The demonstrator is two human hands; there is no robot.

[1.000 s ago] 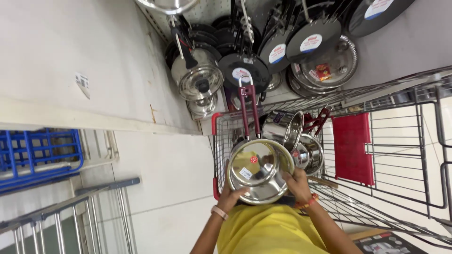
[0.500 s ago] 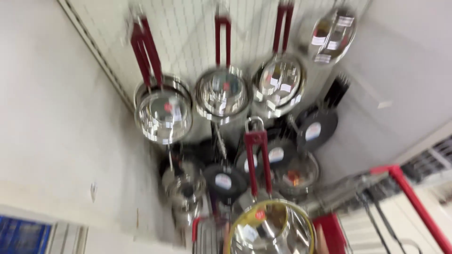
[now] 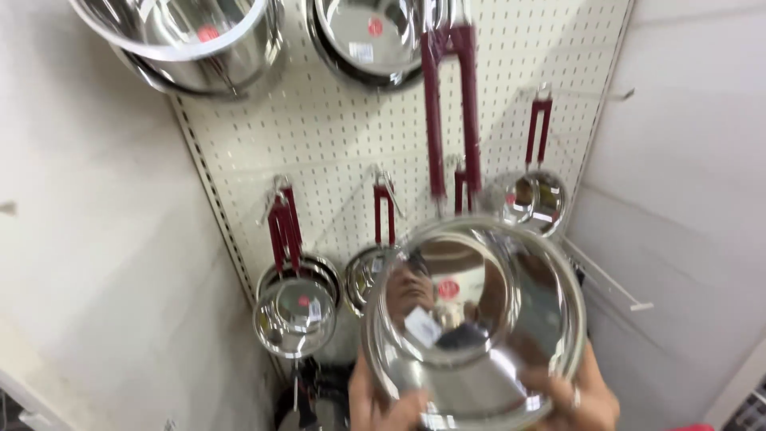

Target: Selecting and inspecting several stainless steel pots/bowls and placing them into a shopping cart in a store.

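Observation:
A shiny steel frying pan (image 3: 475, 319) with a long dark red handle (image 3: 451, 104) fills the lower middle of the head view, its bottom turned toward me and its handle pointing up. My left hand (image 3: 391, 409) grips the rim at the lower left. At the lower right, my right hand (image 3: 586, 399) holds the other side of the rim. Both hands are partly hidden behind the pan and blurred.
Behind the pan stands a cream pegboard wall (image 3: 335, 136) with steel pans on hooks: a stacked pair (image 3: 295, 315) at left, one (image 3: 361, 275) in the middle, one (image 3: 536, 199) at right. Larger steel pots (image 3: 187, 40) hang above. A bare hook (image 3: 610, 279) juts out at right.
The pan has gone up from above the red shopping cart to in front of the pegboard. My view has tilted upward, so the cart and floor are out of sight.

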